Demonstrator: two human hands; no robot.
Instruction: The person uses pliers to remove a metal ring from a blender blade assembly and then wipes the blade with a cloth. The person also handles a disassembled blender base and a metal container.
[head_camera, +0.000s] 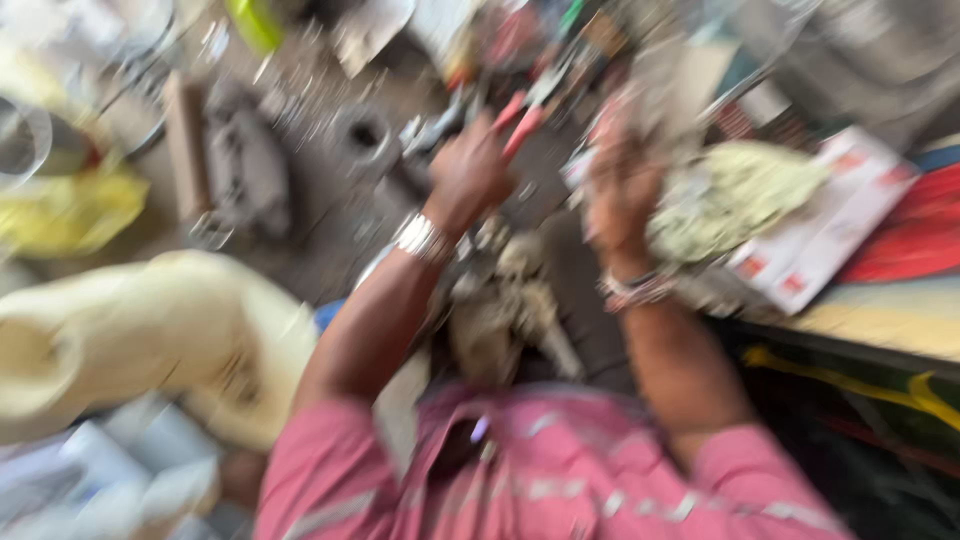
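Workbench (330, 240) littered with dark metal parts is carrying, at its middle, a grimy assembly (500, 305) lying between the wrists, while the left hand (468, 175) is gripping red-handled pliers (520, 125) and the right hand (622, 190), grasp unclear through blur, is lying beside a pale rag (735, 195); seemingly mid-disassembly, needing steadier aim.

This looks like a cluttered repair workshop. A grimy work surface (330, 215) is strewn with dark metal machine parts (245, 165), among them a round one with a hole (362, 135). Red-handled pliers (525, 115) lie at the far side, and a dirty rag (735, 190) at right. The view is heavily blurred.
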